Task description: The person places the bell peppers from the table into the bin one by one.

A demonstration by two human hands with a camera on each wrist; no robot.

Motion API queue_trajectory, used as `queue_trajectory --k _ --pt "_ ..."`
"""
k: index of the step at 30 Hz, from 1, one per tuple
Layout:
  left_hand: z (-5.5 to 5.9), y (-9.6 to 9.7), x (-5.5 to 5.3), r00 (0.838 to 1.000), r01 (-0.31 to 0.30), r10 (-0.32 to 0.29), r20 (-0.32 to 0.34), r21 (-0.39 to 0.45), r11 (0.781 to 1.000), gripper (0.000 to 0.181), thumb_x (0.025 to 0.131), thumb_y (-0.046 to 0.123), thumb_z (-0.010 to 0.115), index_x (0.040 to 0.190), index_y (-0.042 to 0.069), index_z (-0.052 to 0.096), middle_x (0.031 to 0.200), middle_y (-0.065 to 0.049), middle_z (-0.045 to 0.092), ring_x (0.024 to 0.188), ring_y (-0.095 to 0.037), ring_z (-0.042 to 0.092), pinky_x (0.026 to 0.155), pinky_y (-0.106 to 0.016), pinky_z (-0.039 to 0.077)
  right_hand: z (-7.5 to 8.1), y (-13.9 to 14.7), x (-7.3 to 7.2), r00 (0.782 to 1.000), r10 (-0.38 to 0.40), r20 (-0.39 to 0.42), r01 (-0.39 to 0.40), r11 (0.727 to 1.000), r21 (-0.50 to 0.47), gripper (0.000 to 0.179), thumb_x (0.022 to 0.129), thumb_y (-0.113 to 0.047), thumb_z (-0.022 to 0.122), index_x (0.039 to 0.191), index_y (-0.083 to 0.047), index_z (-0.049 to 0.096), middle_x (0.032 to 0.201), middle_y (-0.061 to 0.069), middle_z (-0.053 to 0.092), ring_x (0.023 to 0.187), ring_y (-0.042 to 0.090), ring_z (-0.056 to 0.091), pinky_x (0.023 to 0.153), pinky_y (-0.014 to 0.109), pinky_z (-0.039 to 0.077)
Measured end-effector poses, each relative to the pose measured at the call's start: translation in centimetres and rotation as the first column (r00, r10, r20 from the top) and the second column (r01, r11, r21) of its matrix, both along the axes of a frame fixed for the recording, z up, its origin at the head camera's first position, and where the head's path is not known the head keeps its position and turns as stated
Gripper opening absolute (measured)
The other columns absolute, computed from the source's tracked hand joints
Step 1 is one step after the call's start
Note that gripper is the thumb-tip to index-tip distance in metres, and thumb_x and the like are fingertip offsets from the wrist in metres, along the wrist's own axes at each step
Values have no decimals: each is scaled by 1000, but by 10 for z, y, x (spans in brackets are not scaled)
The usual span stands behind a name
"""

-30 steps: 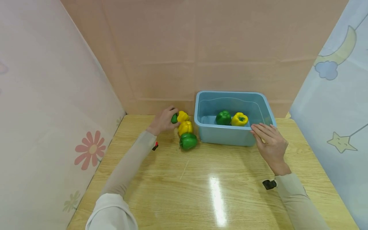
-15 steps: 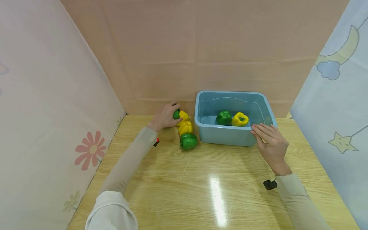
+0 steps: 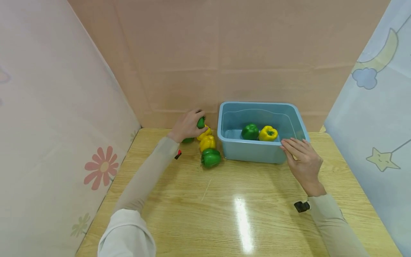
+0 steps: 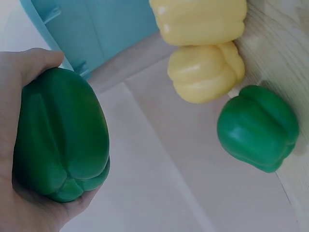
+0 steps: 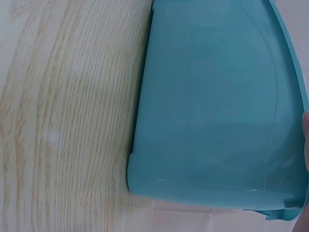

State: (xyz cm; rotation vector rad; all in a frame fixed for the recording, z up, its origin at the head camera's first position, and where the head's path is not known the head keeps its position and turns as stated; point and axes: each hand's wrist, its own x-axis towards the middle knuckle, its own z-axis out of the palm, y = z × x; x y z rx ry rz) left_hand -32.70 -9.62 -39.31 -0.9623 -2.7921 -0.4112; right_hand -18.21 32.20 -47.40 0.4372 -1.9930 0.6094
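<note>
My left hand [image 3: 187, 125] grips a green bell pepper [image 4: 63, 130], raised above the table at the back left. Beneath that hand, another green bell pepper [image 3: 187, 140] is partly hidden. Beside it, two yellow bell peppers [image 3: 204, 132] and a further green bell pepper [image 3: 210, 157] lie against one another, left of a blue plastic bin [image 3: 253, 151]. Inside the bin sit one green bell pepper [image 3: 250, 132] and one yellow bell pepper [image 3: 268, 133]. My right hand [image 3: 303, 160] holds the bin's front rim near its right corner, with the fingers over the edge.
The wooden table [image 3: 221, 210] ends at a brown paper backdrop [image 3: 218, 64]. Patterned side walls [image 3: 369, 117] close in the left and right. The bin stands near the back edge.
My left hand has lifted the green pepper up and slightly right, uncovering another green pepper below. The right hand and the bin stay where they were.
</note>
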Motion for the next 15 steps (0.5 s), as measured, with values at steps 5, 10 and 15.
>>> queue_trajectory --k 5,10,15 --pt "5 7 -1 1000 18 -18 4 0 1000 39 95 41 77 119 12 66 123 -9 62 89 -24 59 72 -34 54 0 1 0 1000 -2 0 2 1000 1 42 74 -1 92 115 -9 84 108 16 81 99 45 77 113 51 52" --pt "8 12 -3 1000 19 -19 3 27 999 42 95 41 76 124 11 66 119 -7 60 87 -22 57 70 -33 53 -2 1 1 1000 -8 3 9 1000 -2 39 76 -4 92 114 -8 84 109 15 81 98 45 77 110 54 54" --pt "12 15 -5 999 33 -32 -19 44 998 42 95 38 77 125 11 66 119 -8 62 86 -23 58 70 -34 53 -3 0 -1 1000 -7 -11 7 1000 -8 37 78 -7 91 114 -9 84 109 14 82 98 44 77 111 53 54"
